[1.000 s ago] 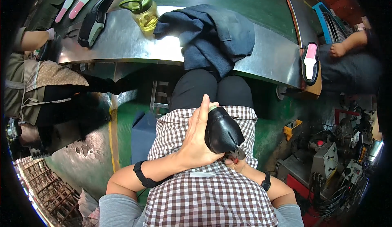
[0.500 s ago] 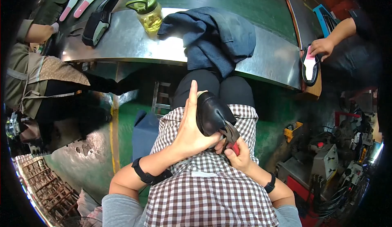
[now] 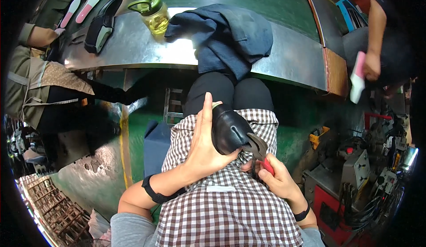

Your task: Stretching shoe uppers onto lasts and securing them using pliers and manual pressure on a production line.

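Observation:
A black leather shoe upper [image 3: 229, 129], rounded and smooth, rests over my lap. My left hand [image 3: 206, 149] grips it from the left side, with fingers pointing up along it and the thumb under its near end. In my right hand [image 3: 279, 180] is a pair of lasting pincers [image 3: 258, 149] with a dark metal head and red handles. The pincers' head lies against the shoe's near right edge; whether the jaws bite the leather is hard to see. A checked apron [image 3: 213, 207] lies beneath my hands.
Ahead runs a metal-edged bench [image 3: 133, 54] bearing a crumpled blue jacket [image 3: 222, 34], a green bottle [image 3: 155, 18], dark shoes [image 3: 98, 31] and pink-white insoles [image 3: 89, 5]. At right, a co-worker's hand [image 3: 372, 67] holds an insole [image 3: 357, 78]. A grey machine [image 3: 353, 171] stands lower right.
My right hand and the pincers have shifted slightly right and down, and the shoe has tilted a little. The co-worker's hand at right now holds an insole away from the bench; the shoe there is gone.

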### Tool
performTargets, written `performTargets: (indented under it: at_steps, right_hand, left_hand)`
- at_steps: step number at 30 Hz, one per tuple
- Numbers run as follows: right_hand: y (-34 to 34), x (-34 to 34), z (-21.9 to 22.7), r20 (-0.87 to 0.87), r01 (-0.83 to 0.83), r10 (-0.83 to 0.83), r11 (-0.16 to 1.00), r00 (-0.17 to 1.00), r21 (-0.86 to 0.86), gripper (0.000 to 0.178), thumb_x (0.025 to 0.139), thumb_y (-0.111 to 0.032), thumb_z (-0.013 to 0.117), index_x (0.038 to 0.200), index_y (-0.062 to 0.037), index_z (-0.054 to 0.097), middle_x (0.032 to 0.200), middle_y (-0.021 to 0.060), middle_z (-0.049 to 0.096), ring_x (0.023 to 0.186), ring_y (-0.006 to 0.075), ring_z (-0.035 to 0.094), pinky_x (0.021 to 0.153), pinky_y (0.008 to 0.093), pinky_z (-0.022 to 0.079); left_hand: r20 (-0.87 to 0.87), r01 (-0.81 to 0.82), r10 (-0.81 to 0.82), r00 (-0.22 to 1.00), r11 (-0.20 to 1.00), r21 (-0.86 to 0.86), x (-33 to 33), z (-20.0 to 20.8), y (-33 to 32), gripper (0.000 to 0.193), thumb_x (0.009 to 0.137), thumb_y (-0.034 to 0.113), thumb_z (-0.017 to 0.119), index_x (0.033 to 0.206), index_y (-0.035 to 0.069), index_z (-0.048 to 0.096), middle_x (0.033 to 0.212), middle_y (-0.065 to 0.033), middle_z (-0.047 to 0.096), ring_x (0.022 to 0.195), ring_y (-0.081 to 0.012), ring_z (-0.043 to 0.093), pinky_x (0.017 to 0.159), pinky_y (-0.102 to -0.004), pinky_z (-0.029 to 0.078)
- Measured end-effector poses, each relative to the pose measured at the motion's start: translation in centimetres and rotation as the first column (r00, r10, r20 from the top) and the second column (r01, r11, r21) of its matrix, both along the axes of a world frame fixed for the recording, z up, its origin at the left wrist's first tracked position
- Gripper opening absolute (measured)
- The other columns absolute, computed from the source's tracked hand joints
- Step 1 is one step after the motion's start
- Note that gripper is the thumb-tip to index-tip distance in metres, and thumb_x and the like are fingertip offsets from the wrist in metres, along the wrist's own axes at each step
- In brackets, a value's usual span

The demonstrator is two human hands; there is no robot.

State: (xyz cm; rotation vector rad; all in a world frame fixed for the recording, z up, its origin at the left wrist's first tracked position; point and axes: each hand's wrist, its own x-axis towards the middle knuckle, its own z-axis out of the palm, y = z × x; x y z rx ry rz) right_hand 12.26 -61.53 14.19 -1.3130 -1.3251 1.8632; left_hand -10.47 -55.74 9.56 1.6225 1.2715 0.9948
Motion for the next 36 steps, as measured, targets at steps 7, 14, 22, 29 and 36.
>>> performTargets:
  at_steps: [7,14,22,29,36]
  right_hand:
    - [-1.4,1.5,-1.0,0.099,-0.003,-0.002,0.999,0.995,0.052,0.035,0.099,-0.025,0.057,0.117,0.0047,0.057,0.098,0.0130,0.063,0.084,0.0178,0.058,0.077,0.0325,0.047]
    - [-1.0,2.1,-1.2,0.159,-0.097,0.070,0.981,0.985,0.169,0.042,0.096,-0.033,0.063,0.114,0.0046,0.059,0.105,0.0159,0.066,0.085,0.0250,0.062,0.077,0.0354,0.047]
    - [-1.0,1.8,-1.7,0.150,-0.099,0.074,0.981,0.986,0.164,0.039,0.094,-0.031,0.066,0.110,0.0042,0.060,0.097,0.0140,0.065,0.078,0.0203,0.060,0.070,0.0321,0.045]
    - [0.3,3.7,-2.3,0.066,-0.083,0.077,0.990,0.995,0.110,0.030,0.088,-0.023,0.074,0.087,-0.0022,0.054,0.086,0.0078,0.058,0.075,0.0164,0.055,0.069,0.0307,0.046]
    - [2.1,-1.0,-6.4,0.092,0.307,-0.314,0.948,0.945,0.086,0.053,0.068,-0.018,0.092,0.098,-0.0056,0.051,0.082,-0.0030,0.047,0.069,0.0058,0.046,0.061,0.0219,0.039]
  left_hand:
    - [0.019,0.008,-0.009,1.000,1.000,0.028,0.3,0.2,-0.4,0.134,0.058,0.005,0.086,0.155,-0.002,-0.006,0.140,-0.0240,0.042,0.125,-0.0332,0.050,0.105,-0.0398,0.043]
    - [-0.016,0.077,-0.075,0.997,0.990,0.119,-0.3,0.1,-0.8,0.138,0.057,0.008,0.088,0.152,-0.008,-0.011,0.141,-0.0299,0.039,0.129,-0.0400,0.047,0.108,-0.0430,0.037]
    - [0.041,0.090,-0.097,0.994,0.984,0.153,-0.7,-0.1,-0.9,0.139,0.057,0.010,0.089,0.152,-0.008,-0.012,0.142,-0.0302,0.038,0.130,-0.0414,0.046,0.109,-0.0446,0.037]
    - [0.212,0.092,-0.016,0.977,0.929,-0.357,-2.1,0.8,1.3,0.122,0.071,0.007,0.080,0.156,0.001,-0.007,0.150,-0.0272,0.031,0.138,-0.0311,0.040,0.114,-0.0399,0.033]
    - [-0.365,0.085,-0.127,0.922,0.988,-0.129,-2.3,-0.1,-2.1,0.115,0.075,0.016,0.075,0.157,0.002,-0.004,0.142,-0.0310,0.037,0.123,-0.0452,0.050,0.103,-0.0441,0.044]
